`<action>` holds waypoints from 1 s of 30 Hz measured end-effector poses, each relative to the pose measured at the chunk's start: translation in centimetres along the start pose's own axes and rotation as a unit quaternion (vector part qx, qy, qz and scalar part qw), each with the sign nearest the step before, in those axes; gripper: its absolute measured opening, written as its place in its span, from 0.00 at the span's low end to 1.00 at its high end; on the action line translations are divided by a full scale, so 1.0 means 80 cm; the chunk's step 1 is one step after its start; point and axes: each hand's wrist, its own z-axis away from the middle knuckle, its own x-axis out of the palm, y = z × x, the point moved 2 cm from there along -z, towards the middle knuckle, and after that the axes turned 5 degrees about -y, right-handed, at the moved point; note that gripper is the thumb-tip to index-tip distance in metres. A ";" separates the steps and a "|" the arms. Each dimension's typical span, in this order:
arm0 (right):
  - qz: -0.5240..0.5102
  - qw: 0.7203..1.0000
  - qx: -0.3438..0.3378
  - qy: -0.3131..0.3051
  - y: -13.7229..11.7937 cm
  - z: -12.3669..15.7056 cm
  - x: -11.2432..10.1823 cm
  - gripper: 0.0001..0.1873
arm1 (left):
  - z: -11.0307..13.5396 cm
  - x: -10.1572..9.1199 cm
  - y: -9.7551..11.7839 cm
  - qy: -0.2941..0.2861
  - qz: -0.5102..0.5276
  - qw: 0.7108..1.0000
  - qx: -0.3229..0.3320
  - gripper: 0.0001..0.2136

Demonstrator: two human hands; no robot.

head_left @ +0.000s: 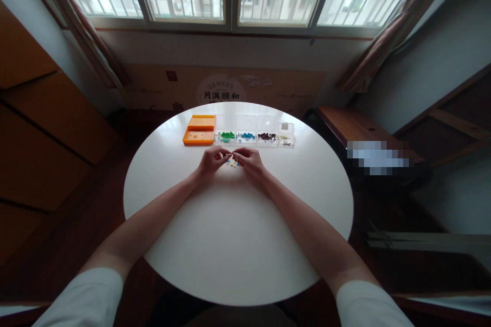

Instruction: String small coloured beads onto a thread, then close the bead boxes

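Observation:
My left hand and my right hand meet at the fingertips just above the white round table. Both have their fingers pinched together; what lies between the tips is too small to make out. Below and between them several tiny coloured beads or pieces are scattered on the tabletop. Right behind the hands stands a row of clear lidded boxes holding small green pieces, blue pieces and dark brown pieces. An orange tray with a few tiny bits sits at the row's left end.
The row's right end is a smaller clear box with pale bits in it. The white table has a rounded edge all about. Beyond it are a cardboard panel under the window and a wooden bench at right.

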 end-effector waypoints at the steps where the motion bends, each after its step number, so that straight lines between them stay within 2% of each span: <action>1: 0.002 1.000 0.001 0.000 0.000 0.000 0.000 0.17 | 0.000 0.000 0.000 -0.001 -0.001 1.000 0.001 0.10; 12: 0.001 1.000 -0.001 -0.002 0.003 0.000 -0.001 0.16 | 0.000 -0.001 0.008 -0.002 0.000 1.000 -0.004 0.09; 30: -0.007 1.000 0.002 -0.003 -0.001 0.001 0.000 0.15 | 0.000 -0.001 0.005 -0.001 0.006 1.000 -0.006 0.08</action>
